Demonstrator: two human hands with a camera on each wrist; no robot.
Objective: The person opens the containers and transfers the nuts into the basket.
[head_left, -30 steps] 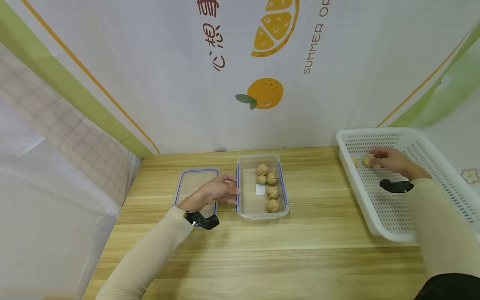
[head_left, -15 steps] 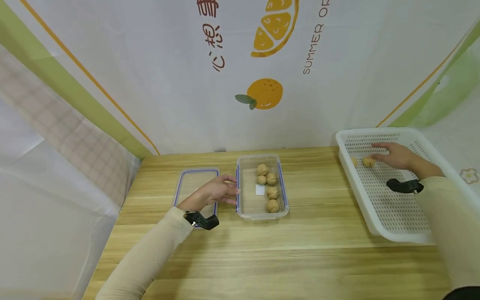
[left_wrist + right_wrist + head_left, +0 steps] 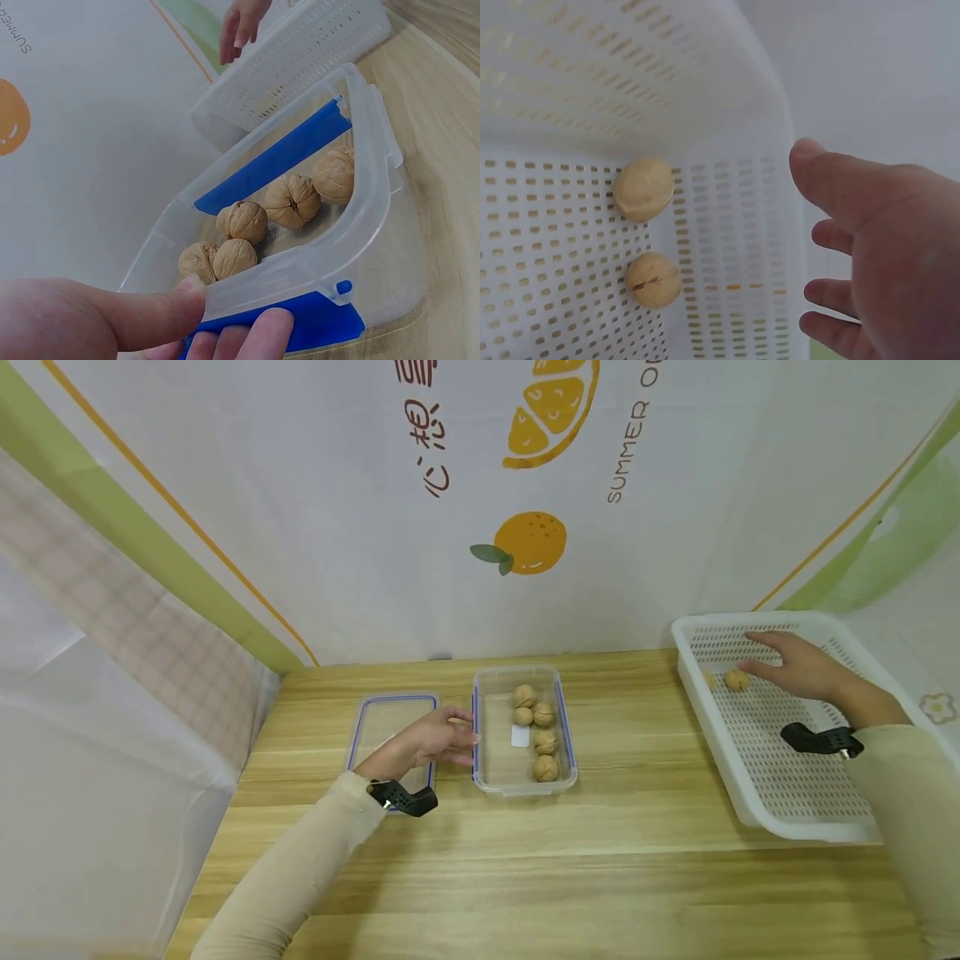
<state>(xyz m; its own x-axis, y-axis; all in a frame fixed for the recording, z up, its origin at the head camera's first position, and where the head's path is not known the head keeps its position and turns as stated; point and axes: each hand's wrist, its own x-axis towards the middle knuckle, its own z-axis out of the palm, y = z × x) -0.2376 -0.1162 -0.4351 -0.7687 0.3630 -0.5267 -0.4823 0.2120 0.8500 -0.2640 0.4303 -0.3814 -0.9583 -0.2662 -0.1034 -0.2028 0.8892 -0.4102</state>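
Observation:
My left hand point(image 3: 433, 739) is at the left side of a clear plastic food container point(image 3: 495, 787) with blue seals. In the left wrist view its thumb lies on the rim and its fingers are against the blue latch point(image 3: 322, 322), pinching that edge. Several walnuts point(image 3: 292, 201) sit inside, mostly along the right side. My right hand point(image 3: 806, 668) hovers over the white basket point(image 3: 716, 760), fingers spread and holding nothing. Two walnuts lie in the basket, a cracked-looking one point(image 3: 653, 280) and another point(image 3: 643, 189), apart from the hand.
A clear lid point(image 3: 390, 717) with a blue seal lies left of the container, partly under my left arm. A printed cloth point(image 3: 360, 568) hangs behind the wooden table point(image 3: 525, 877). Between container and basket is a stretch of bare wood.
My right hand has moved away from the walnut in the basket, to the right and slightly up, with fingers spreading. Left hand, container and walnuts have stayed put.

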